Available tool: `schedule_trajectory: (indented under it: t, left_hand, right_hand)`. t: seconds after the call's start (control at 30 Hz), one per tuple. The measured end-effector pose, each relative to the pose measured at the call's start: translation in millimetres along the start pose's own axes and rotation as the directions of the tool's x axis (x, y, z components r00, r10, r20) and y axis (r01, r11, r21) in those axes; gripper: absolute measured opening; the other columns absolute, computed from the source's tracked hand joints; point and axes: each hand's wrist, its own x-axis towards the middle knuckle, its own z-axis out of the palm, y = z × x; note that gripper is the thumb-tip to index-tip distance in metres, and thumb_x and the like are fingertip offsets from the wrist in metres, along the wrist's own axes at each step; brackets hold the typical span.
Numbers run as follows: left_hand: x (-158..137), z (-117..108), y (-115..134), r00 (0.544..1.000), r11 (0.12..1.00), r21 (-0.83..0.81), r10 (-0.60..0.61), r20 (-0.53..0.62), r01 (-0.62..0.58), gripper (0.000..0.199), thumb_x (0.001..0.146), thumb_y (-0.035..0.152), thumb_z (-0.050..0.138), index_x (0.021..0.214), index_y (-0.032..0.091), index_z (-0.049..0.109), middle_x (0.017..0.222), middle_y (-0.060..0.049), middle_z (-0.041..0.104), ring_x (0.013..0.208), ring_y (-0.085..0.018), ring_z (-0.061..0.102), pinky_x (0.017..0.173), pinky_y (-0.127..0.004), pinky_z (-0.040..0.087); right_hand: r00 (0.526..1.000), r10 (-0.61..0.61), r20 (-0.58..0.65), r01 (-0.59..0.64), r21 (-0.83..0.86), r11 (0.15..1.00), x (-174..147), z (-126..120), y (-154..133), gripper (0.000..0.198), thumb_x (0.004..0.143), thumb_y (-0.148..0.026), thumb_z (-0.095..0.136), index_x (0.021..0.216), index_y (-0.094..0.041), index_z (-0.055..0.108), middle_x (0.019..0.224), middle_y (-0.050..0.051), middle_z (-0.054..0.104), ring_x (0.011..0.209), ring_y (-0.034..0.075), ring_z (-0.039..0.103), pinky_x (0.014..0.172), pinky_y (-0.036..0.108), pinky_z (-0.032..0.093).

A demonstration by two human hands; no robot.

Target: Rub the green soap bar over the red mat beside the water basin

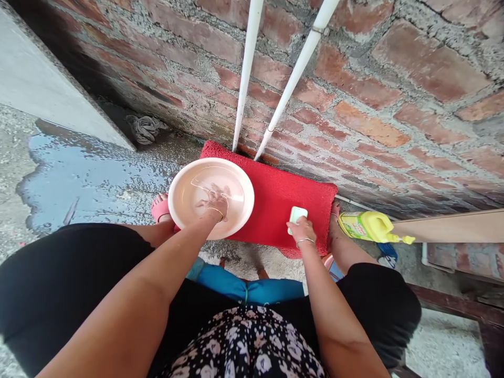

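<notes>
My left hand (214,202) is under the water in a pale pink plastic basin (246,218), its fingers spread and holding nothing that I can see. The basin stands on the left part of a red textured mat (271,197). Over the right part of this mat, my right hand (303,231) is closed on a pale green bar of soap (298,214), a rounded rectangle. I cannot tell whether the soap touches the mat. Ripples and glare blur the left fingers slightly.
A yellow detergent bottle (364,226) is to the right of the mat. Two white pipes (246,79) run down the brick wall (354,94) behind it. A grey rope bundle (145,128) and a puddle (90,178) are on the left. A blue seat (252,291) is beneath me.
</notes>
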Motion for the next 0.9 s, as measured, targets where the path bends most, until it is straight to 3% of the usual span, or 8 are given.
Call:
schedule_trajectory:
  t: [0.17, 0.3, 0.43, 0.57, 0.7, 0.8, 0.9]
  left_hand:
    - [-0.8, 0.3, 1.0, 1.0, 0.999, 0.047, -0.02, 0.007, 0.02, 0.133, 0.054, 0.033, 0.085, 0.151, 0.029, -0.006, 0.155, -0.023, -0.01, 0.136, -0.056, -0.004, 0.078, -0.073, 0.04]
    - [-1.7, -0.3, 2.2, 0.999, 0.997, 0.072, -0.036, 0.011, 0.035, 0.133, 0.054, 0.035, 0.084, 0.15, 0.031, -0.007, 0.155, -0.022, -0.012, 0.136, -0.055, -0.006, 0.08, -0.072, 0.041]
    - [0.4, 2.7, 2.9, 0.999, 0.994, 0.103, -0.038, 0.004, 0.037, 0.135, 0.053, 0.038, 0.085, 0.15, 0.031, -0.009, 0.155, -0.023, -0.012, 0.136, -0.056, -0.005, 0.077, -0.072, 0.042]
    - [4.5, 7.0, 2.1, 0.999, 0.994, 0.1, -0.037, -0.013, 0.038, 0.136, 0.052, 0.038, 0.085, 0.15, 0.031, -0.01, 0.156, -0.023, -0.01, 0.136, -0.055, -0.007, 0.078, -0.073, 0.041]
    - [4.2, 6.0, 0.0, 1.0, 0.998, 0.054, -0.013, -0.008, 0.014, 0.137, 0.05, 0.035, 0.086, 0.15, 0.031, -0.007, 0.156, -0.022, -0.007, 0.135, -0.056, -0.005, 0.079, -0.074, 0.04]
    - [1.9, 3.5, -1.1, 1.0, 1.0, 0.023, 0.003, -0.01, -0.003, 0.133, 0.053, 0.032, 0.085, 0.151, 0.029, -0.005, 0.156, -0.023, -0.006, 0.135, -0.057, -0.003, 0.082, -0.073, 0.038]
    - [0.6, 2.1, -0.5, 1.0, 0.999, 0.032, -0.004, -0.015, 0.005, 0.133, 0.053, 0.032, 0.085, 0.151, 0.03, -0.004, 0.156, -0.023, -0.007, 0.136, -0.055, -0.003, 0.081, -0.073, 0.039]
  right_hand:
    - [0.946, -0.32, 0.047, 0.323, -0.053, 0.945, -29.2, 17.1, -84.9, 0.043, 0.079, -0.052, 0.054, 0.114, -0.026, 0.051, 0.112, 0.007, 0.051, 0.097, 0.023, 0.058, 0.081, 0.035, 0.043]
    - [0.905, -0.42, 0.067, 0.424, -0.063, 0.904, -35.7, 22.3, -111.7, 0.043, 0.079, -0.05, 0.055, 0.115, -0.026, 0.051, 0.114, 0.007, 0.05, 0.1, 0.023, 0.057, 0.082, 0.035, 0.042]
    - [0.939, -0.341, 0.051, 0.343, -0.048, 0.938, -19.4, 17.8, -82.0, 0.044, 0.078, -0.051, 0.055, 0.114, -0.026, 0.052, 0.112, 0.007, 0.051, 0.097, 0.022, 0.058, 0.08, 0.034, 0.043]
    - [0.994, -0.107, 0.022, 0.107, 0.0, 0.994, 4.1, 5.3, -15.8, 0.047, 0.079, -0.055, 0.053, 0.115, -0.024, 0.052, 0.111, 0.009, 0.052, 0.098, 0.023, 0.059, 0.08, 0.034, 0.044]
    - [0.993, 0.117, 0.035, -0.118, 0.042, 0.992, 17.9, -6.5, 39.8, 0.048, 0.08, -0.056, 0.051, 0.115, -0.023, 0.053, 0.114, 0.012, 0.052, 0.102, 0.026, 0.058, 0.081, 0.037, 0.044]
    - [0.986, 0.161, 0.037, -0.162, 0.042, 0.986, 18.3, -8.0, 46.3, 0.048, 0.081, -0.056, 0.05, 0.114, -0.022, 0.053, 0.115, 0.013, 0.052, 0.104, 0.027, 0.057, 0.081, 0.038, 0.044]
    - [0.998, 0.062, 0.017, -0.063, 0.034, 0.997, 10.0, -2.1, 17.2, 0.048, 0.08, -0.056, 0.051, 0.113, -0.022, 0.053, 0.114, 0.012, 0.053, 0.101, 0.026, 0.058, 0.08, 0.036, 0.044]
